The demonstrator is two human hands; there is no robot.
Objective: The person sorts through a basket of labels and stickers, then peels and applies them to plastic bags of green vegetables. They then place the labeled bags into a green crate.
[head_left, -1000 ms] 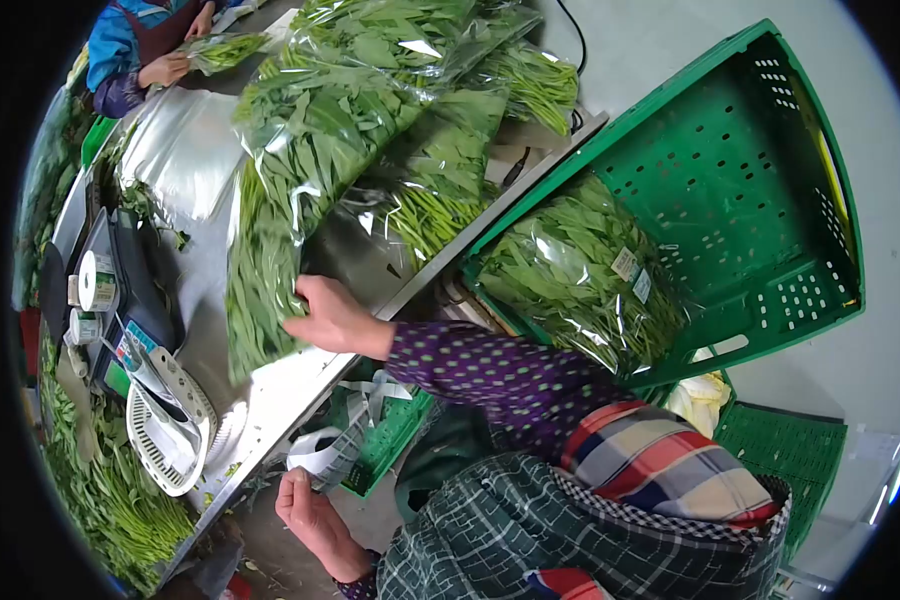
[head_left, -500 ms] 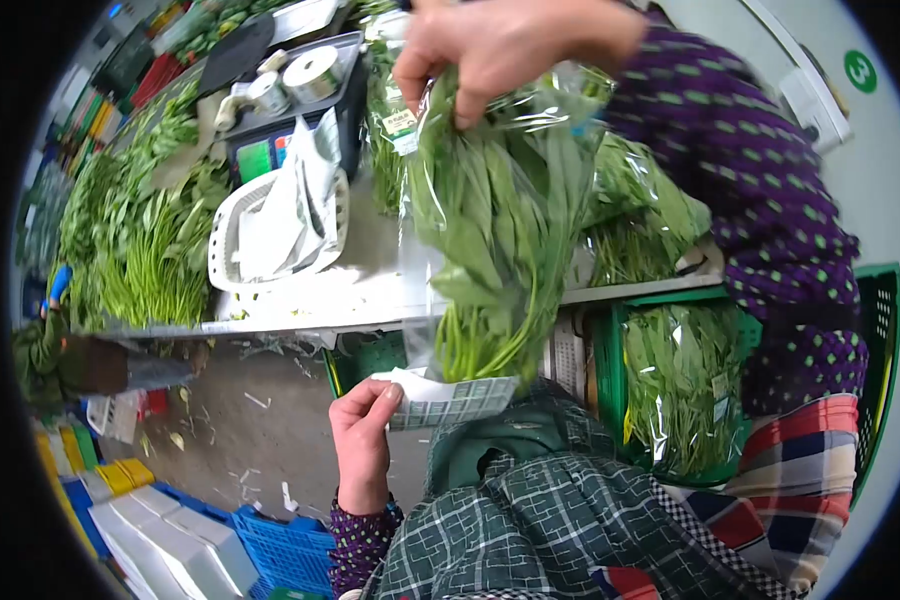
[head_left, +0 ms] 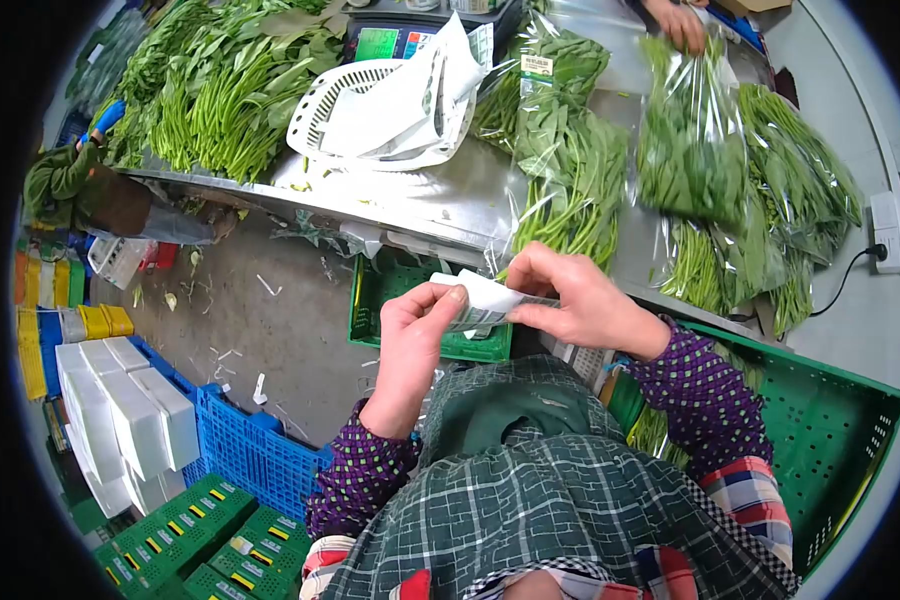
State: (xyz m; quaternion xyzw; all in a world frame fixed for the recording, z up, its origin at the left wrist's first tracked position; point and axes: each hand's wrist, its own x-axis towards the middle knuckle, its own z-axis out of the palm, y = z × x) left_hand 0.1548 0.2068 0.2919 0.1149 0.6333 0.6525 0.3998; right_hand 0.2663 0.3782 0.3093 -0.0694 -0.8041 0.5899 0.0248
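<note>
Between my two hands, over the table's front edge, is a white label strip (head_left: 482, 297) with a printed side. My left hand (head_left: 417, 335) pinches its left end between thumb and finger. My right hand (head_left: 578, 303) holds its right end, close to the stem ends of a bagged bunch of greens (head_left: 570, 165) that lies on the metal table (head_left: 450, 205). The bag carries a small label near its top. A white basket (head_left: 370, 115) with folded white sheets stands left of the bag.
A co-worker's hand (head_left: 678, 22) holds another bagged bunch (head_left: 692, 150) at the upper right. Loose greens (head_left: 220, 110) cover the table's left part. Green crates (head_left: 820, 440) stand below the table's right side. Another person (head_left: 80, 190) is at the far left, near blue crates (head_left: 255, 445).
The bagged bunch that my right hand held up now lies on the table. My right hand has come down to the strip beside my left hand. The view has shifted.
</note>
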